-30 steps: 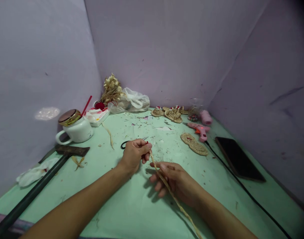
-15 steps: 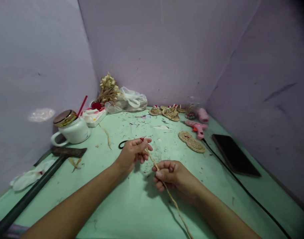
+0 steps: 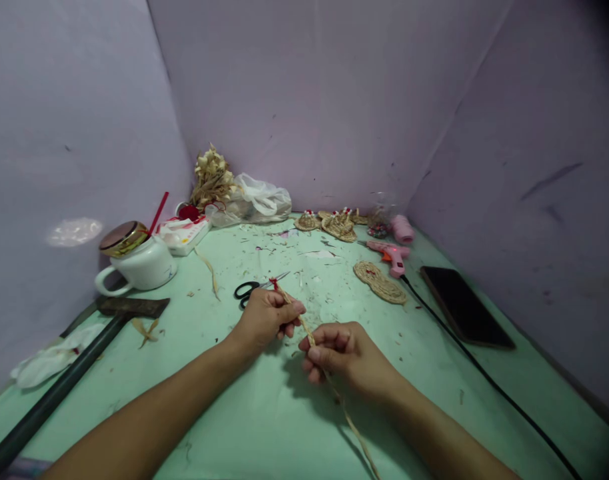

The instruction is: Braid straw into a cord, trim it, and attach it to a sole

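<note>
A pale braided fibre cord (image 3: 353, 427) runs through both hands, and its loose tail trails toward the near edge of the table. My left hand (image 3: 266, 319) pinches the cord near its far end, where a red tie (image 3: 274, 283) shows beyond the fingers. My right hand (image 3: 337, 353) grips it a little nearer to me, thumb against the fingers. Only a short stretch of cord shows between the two hands. Just past my left hand lie scissors with black handles (image 3: 246, 291), partly hidden by it.
At left stand a white mug (image 3: 147, 265) and a long-handled hammer-like tool (image 3: 133, 307). To the right are a coiled fibre sole shape (image 3: 379, 283), a pink glue gun (image 3: 392, 255) with a black cord and a phone (image 3: 464, 307). Woven pieces (image 3: 337, 227) and a plastic bag (image 3: 264, 200) sit behind.
My left hand has moved down along the cord toward my right hand, leaving the red-tied end exposed. More of the scissors shows. The whole view has shifted slightly.
</note>
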`<state>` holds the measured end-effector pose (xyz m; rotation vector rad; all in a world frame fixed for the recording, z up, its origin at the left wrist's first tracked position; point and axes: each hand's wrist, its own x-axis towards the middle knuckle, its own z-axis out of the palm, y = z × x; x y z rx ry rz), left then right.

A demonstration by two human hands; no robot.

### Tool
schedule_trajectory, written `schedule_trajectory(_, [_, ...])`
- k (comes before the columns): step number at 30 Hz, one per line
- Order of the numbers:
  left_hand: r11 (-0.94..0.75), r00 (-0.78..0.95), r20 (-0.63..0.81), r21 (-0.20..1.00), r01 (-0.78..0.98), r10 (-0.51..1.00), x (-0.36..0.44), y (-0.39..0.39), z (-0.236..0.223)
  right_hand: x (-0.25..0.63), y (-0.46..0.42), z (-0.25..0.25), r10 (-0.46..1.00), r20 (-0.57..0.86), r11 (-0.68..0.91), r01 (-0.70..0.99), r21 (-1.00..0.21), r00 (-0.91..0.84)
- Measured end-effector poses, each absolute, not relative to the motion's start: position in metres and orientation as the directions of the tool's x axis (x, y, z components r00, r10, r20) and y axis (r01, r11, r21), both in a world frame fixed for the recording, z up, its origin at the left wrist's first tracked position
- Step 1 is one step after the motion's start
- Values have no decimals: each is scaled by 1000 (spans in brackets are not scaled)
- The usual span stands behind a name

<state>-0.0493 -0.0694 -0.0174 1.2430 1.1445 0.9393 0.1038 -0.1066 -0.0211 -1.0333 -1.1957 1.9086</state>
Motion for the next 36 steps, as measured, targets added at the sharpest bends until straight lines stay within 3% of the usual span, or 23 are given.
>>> schedule_trajectory(4, [164,158,-172,984,64,972,-46,-67,-22,98,-110,-21,892,-195,-233,-44,-971,-409])
schedule_trajectory(9, [156,132,-148,986,-57,980,-53,-59,-22,99,-101,-21,844,-368,-408,-22,-913,-390])
schedule_trajectory(12, [134,80,-128,987,-84,989,-56,-57,-20,101,-99,-21,857,-385,-426,-50,-903,-343])
schedule_trajectory(14, [125,114,-125,992,2,986,-58,-58,-16,102,-98,-21,883,-361,-400,-78,-913,-300])
schedule_trajectory(16, [69,147,-102,974,214,984,-63,-58,-12,104,-98,-21,897,-347,-389,-118,-913,-273])
schedule_trajectory(18, [-57,121,-8,850,523,993,-72,-57,-8,105,-97,-20,903,-343,-389,-152,-909,-258])
schedule_trajectory(20, [-125,73,113,575,809,991,-83,-56,-6,107,-96,-20,908,-342,-386,-165,-907,-243])
schedule_trajectory(22, [-109,75,121,301,947,990,-92,-55,-6,108,-95,-20,911,-343,-380,-147,-913,-228])
schedule_trajectory(24, [-113,108,38,153,982,993,-96,-55,-7,109,-94,-20,915,-351,-376,-107,-920,-199])
schedule_trajectory(26, [-129,131,-15,90,988,991,-96,-55,-9,110,-93,-22,921,-351,-366,-66,-928,-170])
schedule_trajectory(29, [-122,122,24,27,992,992,-94,-56,-10,111,-93,-23,925,-342,-352,-39,-935,-164])
schedule_trajectory(36, [-123,118,160,22,992,980,-107,-44,-16,113,-93,-20,913,-341,-367,-85,-926,-223])
